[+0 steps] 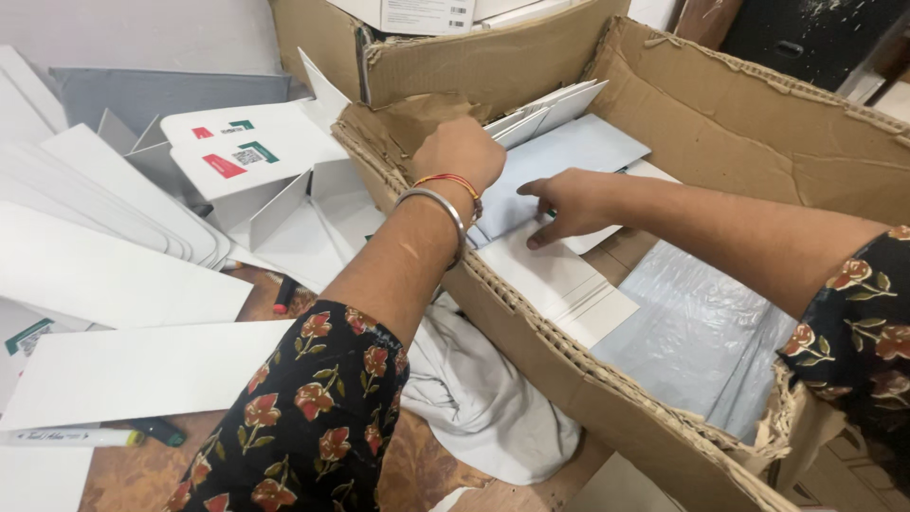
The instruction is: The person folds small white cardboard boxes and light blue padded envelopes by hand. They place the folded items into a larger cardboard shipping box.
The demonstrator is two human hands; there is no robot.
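Brown wooden table [142, 474] shows through a scatter of white flat-packed card sheets [104, 275], with a marker pen [66, 437] at the near left edge, a crumpled white cloth [474, 389] against the box wall, and one partly folded white carton with red and green labels [242, 152] standing behind the left forearm. To the right sits a large, torn corrugated cardboard box [569, 370], its flaps splayed open, and both hands are inside it. The left hand [460, 156], wearing a metal bangle and a thread band at the wrist, is curled over with its fingers hidden behind the knuckles, so whether it actually grips anything cannot be told; it rests at the near end of a stack of flat white cartons [555, 142] leaning in the back of the box. The right hand [569, 204] lies mostly open, fingers spread and pressed flat on the top sheet of that stack, thumb pointing toward the left hand. More white sheets [569, 284] and a grey plastic bag [692, 332] cover the box floor nearer the camera. By the look of it, the step in hand is sorting or picking out a flat carton from the stack. A next move would call for separating a single sheet from its neighbours, pinching its edge firmly, and lifting it clear of the ragged box wall without bending it.
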